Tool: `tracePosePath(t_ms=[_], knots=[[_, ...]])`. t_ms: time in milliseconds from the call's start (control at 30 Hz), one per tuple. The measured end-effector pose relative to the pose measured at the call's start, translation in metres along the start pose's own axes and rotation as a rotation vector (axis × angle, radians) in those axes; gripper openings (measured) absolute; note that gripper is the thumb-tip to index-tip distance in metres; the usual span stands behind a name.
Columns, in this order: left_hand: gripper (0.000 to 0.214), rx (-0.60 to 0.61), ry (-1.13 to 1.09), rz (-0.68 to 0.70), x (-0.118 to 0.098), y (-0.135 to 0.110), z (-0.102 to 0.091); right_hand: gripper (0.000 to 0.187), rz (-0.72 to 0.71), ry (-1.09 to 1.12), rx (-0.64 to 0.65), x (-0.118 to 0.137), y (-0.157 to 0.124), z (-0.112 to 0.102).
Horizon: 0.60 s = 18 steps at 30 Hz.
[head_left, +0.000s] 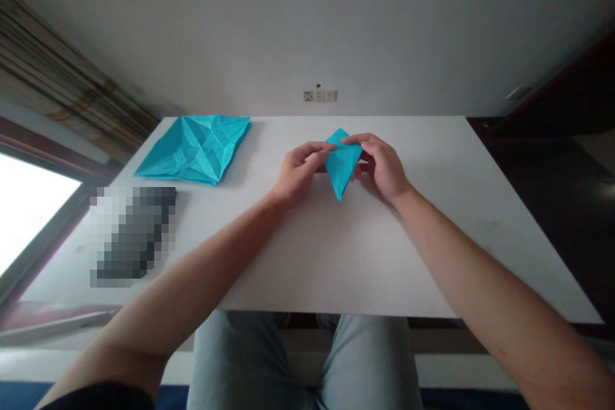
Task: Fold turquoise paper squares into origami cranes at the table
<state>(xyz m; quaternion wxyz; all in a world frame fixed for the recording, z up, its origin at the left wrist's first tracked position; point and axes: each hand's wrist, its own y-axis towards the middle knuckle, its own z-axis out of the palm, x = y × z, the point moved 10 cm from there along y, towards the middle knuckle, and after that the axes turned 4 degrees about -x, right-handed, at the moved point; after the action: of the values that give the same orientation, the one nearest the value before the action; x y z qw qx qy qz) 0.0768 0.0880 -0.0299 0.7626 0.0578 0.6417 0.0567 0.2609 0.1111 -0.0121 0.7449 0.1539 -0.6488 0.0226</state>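
Left hand (298, 172) and right hand (387, 168) pinch 1 folded blue paper (342, 165) over a white table (336, 262); grey wall (307, 32), 3 outlets (319, 96) beyond.

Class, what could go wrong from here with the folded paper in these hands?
The left hand and right hand both hold the folded turquoise paper, so uneven pulling might crease or tear it. Its pointed lower tip sticks out beyond the fingers and could bend if pressed against the white table.

Both hands (298, 174) close, fingers (361, 138) seemingly curled
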Motion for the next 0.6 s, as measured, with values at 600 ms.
tracePosePath(t_ms=[600], knots=[[0.050, -0.007, 0.098, 0.057, -0.001, 0.000, -0.002, 0.063, -0.039, 0.019, 0.052, 0.004, -0.002, 0.007]])
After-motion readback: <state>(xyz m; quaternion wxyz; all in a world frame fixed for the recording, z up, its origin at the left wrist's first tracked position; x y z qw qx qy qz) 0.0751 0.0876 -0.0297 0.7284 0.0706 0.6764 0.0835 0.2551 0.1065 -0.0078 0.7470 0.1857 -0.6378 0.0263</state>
